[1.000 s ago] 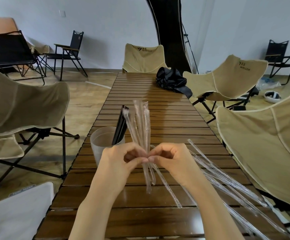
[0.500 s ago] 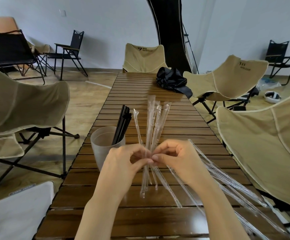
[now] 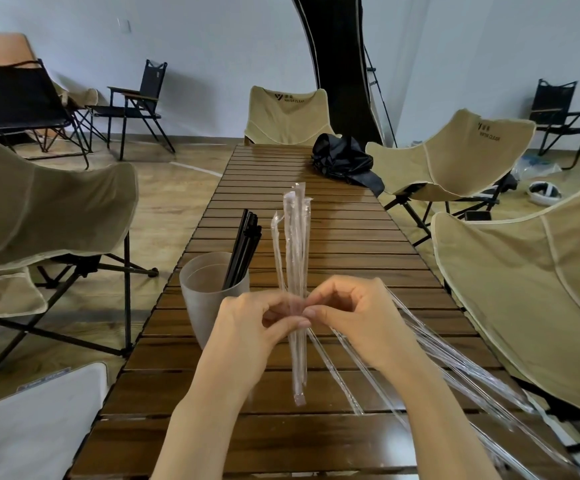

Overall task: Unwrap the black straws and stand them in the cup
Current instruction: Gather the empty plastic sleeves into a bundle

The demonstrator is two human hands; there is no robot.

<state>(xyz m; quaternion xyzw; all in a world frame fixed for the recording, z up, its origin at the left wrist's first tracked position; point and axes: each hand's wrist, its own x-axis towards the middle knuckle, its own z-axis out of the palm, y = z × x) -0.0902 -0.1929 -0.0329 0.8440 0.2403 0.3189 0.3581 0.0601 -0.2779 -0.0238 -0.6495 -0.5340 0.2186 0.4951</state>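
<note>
The left hand (image 3: 254, 326) and right hand (image 3: 357, 317) meet over the near part of the table (image 3: 333, 237). Each pinches, thumb against curled fingers, the same bundle (image 3: 295, 244) of clear wrappers at about its middle.

A second ago the bundle leaned left, with its tops close to the straws. Half a second ago the tops were splayed into a fan. Now the sleeves are drawn together into one tight sheaf that stands nearly upright, with only one thin strip curling away at the upper left. The lower ends hang just above the slats. The hands themselves have hardly shifted; the work has been in the fingertips, rolling the film together.

The straws (image 3: 245, 247), all black and bare, stand in the cup (image 3: 201, 306) just left of the left hand, leaning to the right against its rim. They have not moved over these frames. Loose wrappers (image 3: 461, 372) lie fanned across the table on the right, running past the right wrist toward the near edge. I see nothing black inside them or inside the bundle.

So the unwrapping looks finished or close to it, and this is probably tidying: collecting empty sleeves. The film is light and slippery, so a slack pinch could let the sheaf spring open again.
</note>
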